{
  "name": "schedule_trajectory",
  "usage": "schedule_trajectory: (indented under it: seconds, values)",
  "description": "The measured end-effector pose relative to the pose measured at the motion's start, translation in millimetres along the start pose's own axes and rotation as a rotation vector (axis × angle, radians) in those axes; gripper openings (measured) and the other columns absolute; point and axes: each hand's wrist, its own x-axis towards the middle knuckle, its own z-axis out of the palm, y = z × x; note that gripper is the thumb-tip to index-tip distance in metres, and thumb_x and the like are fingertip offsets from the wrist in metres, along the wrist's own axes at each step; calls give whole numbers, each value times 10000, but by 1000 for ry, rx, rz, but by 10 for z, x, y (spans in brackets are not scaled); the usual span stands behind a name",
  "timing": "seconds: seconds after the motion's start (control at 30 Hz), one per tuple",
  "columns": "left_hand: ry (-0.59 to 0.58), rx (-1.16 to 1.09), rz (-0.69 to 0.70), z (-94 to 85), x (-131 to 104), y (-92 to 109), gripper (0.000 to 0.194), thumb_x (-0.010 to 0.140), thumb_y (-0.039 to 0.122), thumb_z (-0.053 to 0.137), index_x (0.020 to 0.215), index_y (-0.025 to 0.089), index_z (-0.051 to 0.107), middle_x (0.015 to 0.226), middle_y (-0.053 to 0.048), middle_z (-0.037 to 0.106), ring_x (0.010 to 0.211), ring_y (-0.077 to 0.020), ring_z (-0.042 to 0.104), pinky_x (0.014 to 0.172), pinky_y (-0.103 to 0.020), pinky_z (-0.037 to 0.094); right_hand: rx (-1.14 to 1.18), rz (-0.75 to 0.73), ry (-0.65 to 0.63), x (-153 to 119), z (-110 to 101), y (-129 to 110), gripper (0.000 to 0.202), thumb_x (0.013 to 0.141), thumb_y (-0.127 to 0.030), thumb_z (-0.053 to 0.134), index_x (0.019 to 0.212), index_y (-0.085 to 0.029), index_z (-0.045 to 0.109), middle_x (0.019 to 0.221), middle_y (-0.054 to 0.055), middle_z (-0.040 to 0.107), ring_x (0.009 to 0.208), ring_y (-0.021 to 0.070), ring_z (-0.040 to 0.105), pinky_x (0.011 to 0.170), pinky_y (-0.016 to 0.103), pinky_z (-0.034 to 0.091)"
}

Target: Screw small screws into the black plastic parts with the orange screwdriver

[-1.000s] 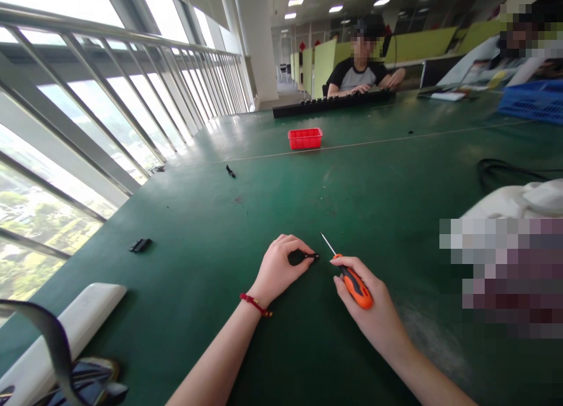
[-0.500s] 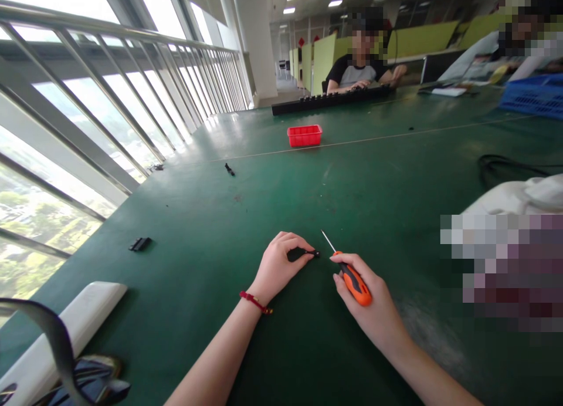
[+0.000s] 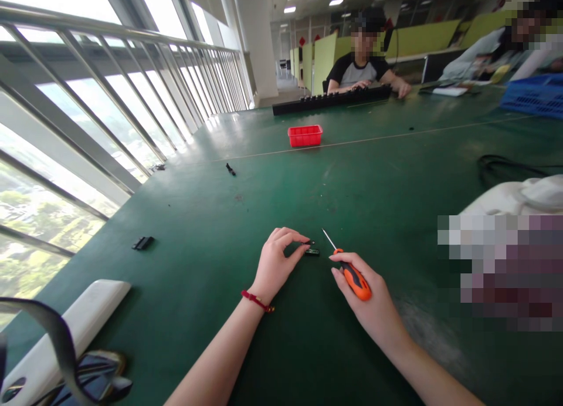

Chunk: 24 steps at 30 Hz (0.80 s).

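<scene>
My left hand (image 3: 282, 254), with a red cord bracelet at the wrist, pinches a small dark part (image 3: 311, 242) between thumb and fingertips. Just below the fingertips a short black piece (image 3: 312, 252) lies on the green table; whether the two touch I cannot make out. In my right hand (image 3: 361, 286) is a screwdriver (image 3: 355, 281) with an orange and black handle. Its thin metal shaft points up and left, with the tip apart from the black parts.
A red plastic bin (image 3: 305, 136) stands farther back on the table (image 3: 264, 189). Black parts (image 3: 143, 243) lie at left, near a white long object (image 3: 94, 306). White cloth (image 3: 519, 198) and a black cable (image 3: 497, 164) are at right. Across the table sits a person (image 3: 360, 71).
The dark part in my left fingers has lifted slightly, and a separate black piece now shows below it. My right hand keeps the screwdriver nearly in place. The person opposite has lowered a hand.
</scene>
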Motion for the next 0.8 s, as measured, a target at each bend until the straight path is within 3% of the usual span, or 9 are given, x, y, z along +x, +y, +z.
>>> schedule_trajectory:
  seconds: [0.3,0.53,0.8]
  values:
    - [52,48,-47,-68,-171,90,55,833,210,596,850,176,636,915,-42,672,885,-174,618,816,-330,500,-22,6,-7,45,-17,-26,235,849,-387,489,951,-221,620,749,16,625,611,148,556,612,263,426]
    - [-79,250,82,-71,-260,107,100,872,253,548,889,198,630,1009,-37,688,951,-184,614,861,-361,473,-24,-27,10,50,-13,-10,219,844,-356,486,954,-215,613,764,18,633,600,140,534,618,260,418]
    - [-120,285,126,-63,-242,127,130,882,263,531,888,199,645,1025,-41,687,948,-180,610,847,-345,469,-34,-34,1,44,-24,-32,218,840,-346,482,955,-212,610,673,3,585,567,139,510,557,245,397]
